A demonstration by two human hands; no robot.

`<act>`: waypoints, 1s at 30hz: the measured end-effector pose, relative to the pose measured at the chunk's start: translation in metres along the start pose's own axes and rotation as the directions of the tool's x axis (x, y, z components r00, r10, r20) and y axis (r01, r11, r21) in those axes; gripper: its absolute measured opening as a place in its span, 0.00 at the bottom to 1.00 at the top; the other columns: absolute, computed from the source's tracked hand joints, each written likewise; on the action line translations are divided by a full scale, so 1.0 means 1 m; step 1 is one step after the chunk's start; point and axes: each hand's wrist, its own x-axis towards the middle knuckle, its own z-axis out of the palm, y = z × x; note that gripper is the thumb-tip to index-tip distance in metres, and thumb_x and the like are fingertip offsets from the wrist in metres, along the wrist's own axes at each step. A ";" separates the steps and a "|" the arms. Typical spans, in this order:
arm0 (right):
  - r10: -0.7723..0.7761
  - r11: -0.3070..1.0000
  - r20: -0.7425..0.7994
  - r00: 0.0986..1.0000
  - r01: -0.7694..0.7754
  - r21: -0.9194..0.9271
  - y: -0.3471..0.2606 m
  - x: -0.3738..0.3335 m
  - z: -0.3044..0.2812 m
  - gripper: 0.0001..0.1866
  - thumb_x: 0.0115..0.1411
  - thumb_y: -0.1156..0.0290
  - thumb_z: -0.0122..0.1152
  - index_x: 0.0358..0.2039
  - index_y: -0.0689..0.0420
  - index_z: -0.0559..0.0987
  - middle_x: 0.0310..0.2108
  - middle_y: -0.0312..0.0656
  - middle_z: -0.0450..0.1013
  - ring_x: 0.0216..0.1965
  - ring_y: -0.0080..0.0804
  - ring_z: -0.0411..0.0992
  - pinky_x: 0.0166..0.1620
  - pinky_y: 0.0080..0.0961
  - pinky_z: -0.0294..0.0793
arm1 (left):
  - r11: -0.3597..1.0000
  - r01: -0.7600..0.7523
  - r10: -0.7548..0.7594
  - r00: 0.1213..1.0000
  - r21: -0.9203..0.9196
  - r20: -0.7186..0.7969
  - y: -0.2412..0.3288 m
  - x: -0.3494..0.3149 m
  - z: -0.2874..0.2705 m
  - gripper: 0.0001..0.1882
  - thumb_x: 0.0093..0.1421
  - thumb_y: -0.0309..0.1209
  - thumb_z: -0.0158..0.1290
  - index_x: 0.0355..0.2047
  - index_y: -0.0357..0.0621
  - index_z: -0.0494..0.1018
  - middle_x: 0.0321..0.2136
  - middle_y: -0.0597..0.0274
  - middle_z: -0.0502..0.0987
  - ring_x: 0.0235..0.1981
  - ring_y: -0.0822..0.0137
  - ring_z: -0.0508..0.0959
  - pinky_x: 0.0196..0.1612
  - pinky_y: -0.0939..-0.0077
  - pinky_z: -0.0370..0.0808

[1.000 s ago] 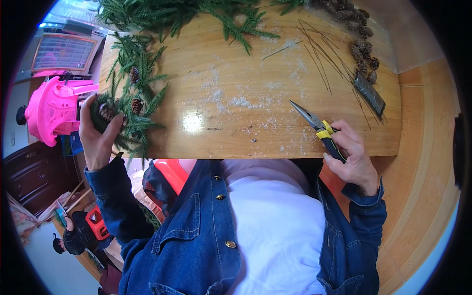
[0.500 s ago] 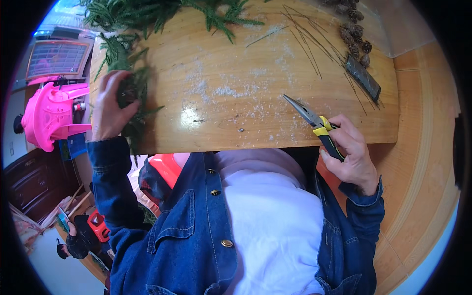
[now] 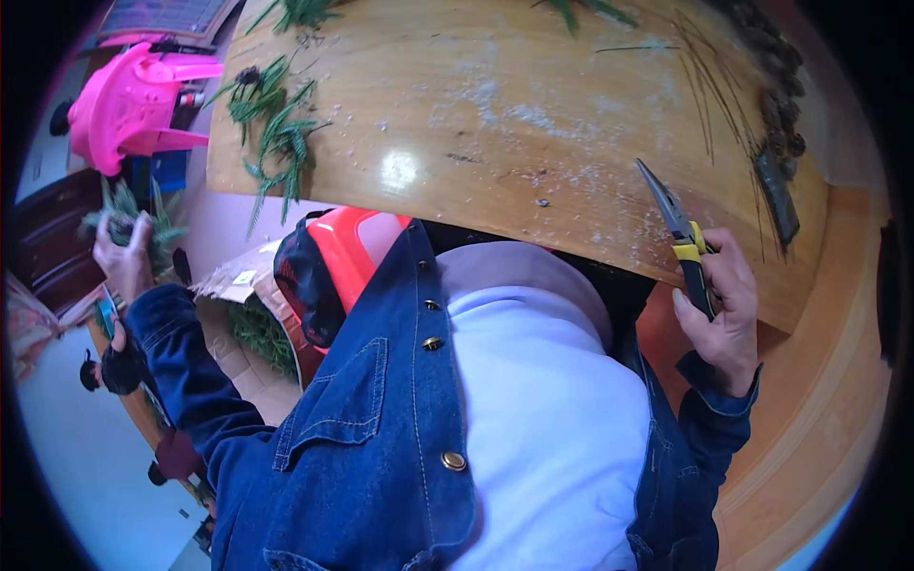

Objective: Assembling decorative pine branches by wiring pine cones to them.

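Note:
Beyond the table's left edge, my left hand [image 3: 126,257] is closed on a green artificial pine sprig [image 3: 162,219], which has something dark at its middle. Below and to the right of that hand stands a cardboard box [image 3: 221,335] with more greenery [image 3: 262,333] inside. Over the table's front edge at the right, my right hand [image 3: 728,309] grips needle-nose pliers [image 3: 678,226] by their black and yellow handles. The jaws point up and away over the wood, touching nothing I can see.
On the wooden table [image 3: 381,105] lie pine sprigs [image 3: 281,143], white flecks, thin wires [image 3: 709,90], a dark wrapped bundle [image 3: 776,200] and pine cones [image 3: 781,105]. A pink chair [image 3: 124,109] stands at the left; a red seat [image 3: 357,243] is near me. Other people work at the lower left.
My left hand has carried a sprig off the table, leftward past its edge. The view has turned, bringing the cardboard box into sight. My right hand still holds the pliers.

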 end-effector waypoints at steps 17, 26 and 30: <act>-0.038 0.997 -0.009 0.999 0.037 -0.067 -0.009 0.009 0.002 0.14 0.42 0.81 0.58 0.33 0.66 0.74 0.35 0.45 0.64 0.30 0.32 0.65 0.31 0.22 0.65 | 0.879 -0.036 0.134 0.976 -0.475 0.174 0.037 -0.024 0.097 0.40 0.53 0.48 0.59 0.58 0.34 0.61 0.59 0.41 0.59 0.61 0.50 0.60 0.61 0.59 0.58; 0.029 0.999 -0.086 0.996 -0.030 -0.016 -0.011 -0.001 0.002 0.15 0.41 0.81 0.60 0.33 0.65 0.74 0.35 0.46 0.65 0.34 0.36 0.67 0.37 0.24 0.66 | 0.696 -0.485 0.707 0.591 -0.530 0.389 0.172 -0.008 0.097 0.31 0.45 0.35 0.62 0.51 0.44 0.67 0.58 0.44 0.58 0.59 0.44 0.61 0.59 0.57 0.62; 0.030 0.999 -0.081 0.996 -0.032 -0.017 -0.008 -0.001 0.001 0.14 0.41 0.81 0.60 0.33 0.64 0.74 0.35 0.45 0.66 0.33 0.36 0.67 0.34 0.25 0.66 | 0.713 -0.433 0.625 0.749 -0.551 0.220 0.164 -0.030 0.107 0.15 0.48 0.27 0.58 0.38 0.40 0.72 0.49 0.47 0.69 0.51 0.47 0.71 0.54 0.62 0.68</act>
